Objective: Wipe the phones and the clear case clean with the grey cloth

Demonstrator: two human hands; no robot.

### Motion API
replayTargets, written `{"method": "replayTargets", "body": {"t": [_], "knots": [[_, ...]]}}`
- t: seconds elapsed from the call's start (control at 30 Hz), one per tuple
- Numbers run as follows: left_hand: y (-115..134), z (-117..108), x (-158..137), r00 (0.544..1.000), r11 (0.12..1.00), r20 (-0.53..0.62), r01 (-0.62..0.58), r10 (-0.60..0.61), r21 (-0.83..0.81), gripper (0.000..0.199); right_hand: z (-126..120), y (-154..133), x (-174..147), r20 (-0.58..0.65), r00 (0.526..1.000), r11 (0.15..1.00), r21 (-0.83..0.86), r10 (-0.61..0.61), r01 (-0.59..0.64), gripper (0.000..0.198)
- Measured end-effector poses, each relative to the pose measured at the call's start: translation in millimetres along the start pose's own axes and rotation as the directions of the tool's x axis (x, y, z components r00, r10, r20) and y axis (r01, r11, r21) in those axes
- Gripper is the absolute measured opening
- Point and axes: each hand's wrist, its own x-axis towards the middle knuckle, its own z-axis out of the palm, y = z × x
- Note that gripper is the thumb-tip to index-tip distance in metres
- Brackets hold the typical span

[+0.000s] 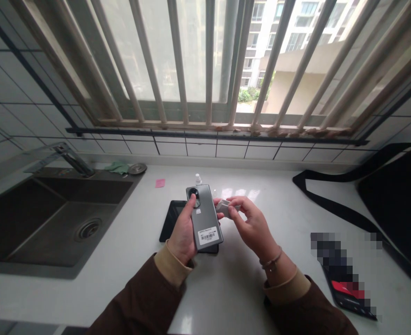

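Note:
My left hand [183, 232] is wrapped round a grey smartphone [207, 216], its back turned up to show the camera ring and a white barcode label. The thumb lies by the camera. Close to the phone's right edge, my right hand [249, 218] pinches a small light-grey piece [223, 209] that looks like folded cloth. Fingertips of my left hand show between it and the phone. Under the phone, a black tablet-like slab [172, 217] lies on the white countertop [135, 284], partly covered. Just behind the phone's top end stands a small white-capped bottle [197, 178], mostly hidden.
A sink [104, 195] with a faucet [75, 160] is at left; a green cloth [117, 168] and metal strainer [137, 169] lie behind it. A pink note [160, 183] is near the wall. At right are a black bag [397, 195] and a blurred dark object [345, 279].

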Motion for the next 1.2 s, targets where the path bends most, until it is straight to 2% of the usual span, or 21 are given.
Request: {"method": "replayTargets", "body": {"t": [0.07,0.13,0.3,0.37,0.7,0.93,1.2], "knots": [[0,0,0,1.0,1.0,0.023,-0.004,0.004,-0.001,0.063,0,-2,0,0.057,0.998,1.0,0.005,-0.029,0.029,0.014],[0,0,0,0.999,1.0,0.054,0.008,-0.008,0.006,0.065,0,-2,0,0.069,0.998,1.0,0.001,-0.009,0.009,0.016],[-1,1,-4,0.999,0.998,0.019,0.031,-0.032,0.056,0.063,1,3,0,0.01,0.988,0.988,0.006,0.152,-0.152,0.022],[-1,2,-5,0.999,0.996,0.019,0.044,-0.045,0.079,0.064,1,5,0,-0.014,0.984,0.984,-0.011,0.18,-0.18,0.025],[0,-3,-5,0.996,0.991,0.075,0.046,-0.056,0.129,0.07,1,10,-1,-0.081,0.981,0.981,-0.061,0.179,-0.184,0.027],[-2,1,-7,0.996,0.975,0.019,0.084,-0.09,0.208,0.061,2,7,-1,-0.067,0.983,0.984,-0.05,0.17,-0.174,0.025],[-1,2,-5,0.999,0.991,0.001,0.051,-0.051,0.122,0.059,-2,10,1,-0.083,0.972,0.974,-0.032,0.22,-0.223,0.033]]}}
